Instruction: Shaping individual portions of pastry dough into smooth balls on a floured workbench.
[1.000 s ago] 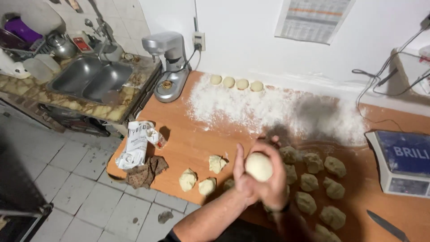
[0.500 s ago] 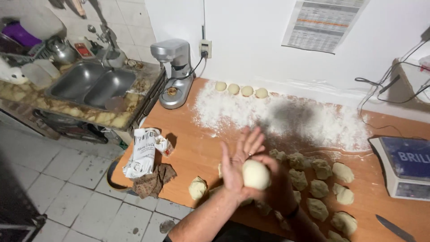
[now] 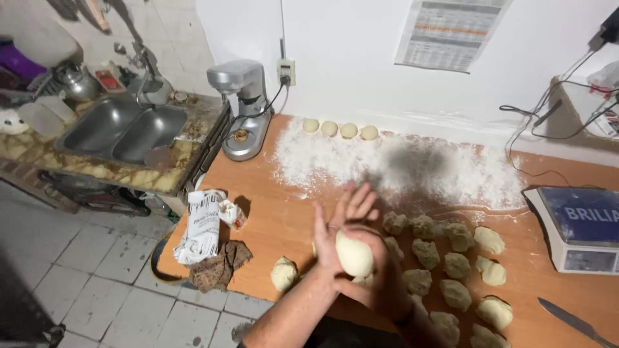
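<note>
A smooth pale dough ball [image 3: 354, 254] is pressed between my two palms above the wooden table [image 3: 277, 219]. My left hand [image 3: 335, 222] lies flat against its left side with fingers stretched upward. My right hand [image 3: 377, 267] cups it from below and the right. Several rough dough pieces [image 3: 451, 264] lie in rows just right of my hands. One more rough piece [image 3: 284, 274] sits to the left, near the table's front edge. Finished round balls [image 3: 340, 129] line the wall behind a wide patch of flour [image 3: 393, 164].
A stand mixer [image 3: 242, 106] stands at the table's back left, beside a steel sink [image 3: 126, 129]. A flour bag [image 3: 201, 225] and brown cloth [image 3: 219, 264] lie at the left edge. A scale [image 3: 580, 229] and knife [image 3: 574, 322] are on the right.
My left hand has slid across the dough ball, its fingers now pointing up, while the right hand stays under it. The camera view has shifted slightly.
</note>
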